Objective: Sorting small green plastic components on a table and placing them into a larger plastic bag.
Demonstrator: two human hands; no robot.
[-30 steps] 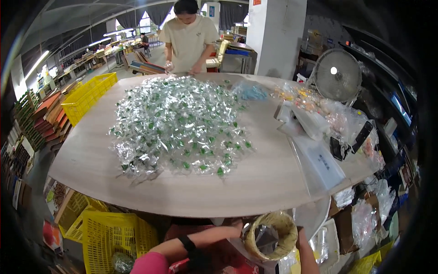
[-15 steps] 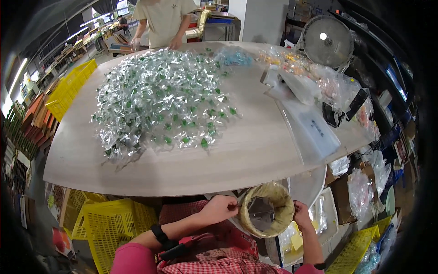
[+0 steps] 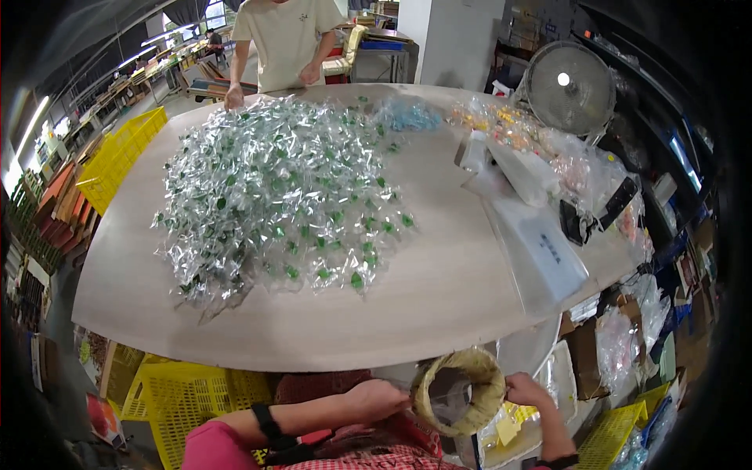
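Note:
A ring wrapped in yellowish tape (image 3: pixel 496 398) stands at the table's near edge, with a clear plastic bag (image 3: pixel 450 399) lining its opening. My left hand (image 3: pixel 380 399) is closed in a pinch at the ring's left side, on the edge of the clear bag. At the right side, my right hand (image 3: pixel 523 389) pinches with its fingers against the rim; the film there is hard to see. Beyond them on the table lies a wide heap of small clear-wrapped pieces with green bits (image 3: pixel 274 196).
Flat clear bags (image 3: pixel 540 251) and a black tape-like device (image 3: pixel 599 211) lie on the table's right, near a fan (image 3: pixel 569 88). Yellow crates (image 3: pixel 188 407) stand below at left, another crate (image 3: pixel 121 160) beyond. Across the table stands another person (image 3: pixel 286 47).
The view has shifted, so the table sits lower in it. My hands stay at both sides of the ring. The other person's hands have moved slightly at the far edge.

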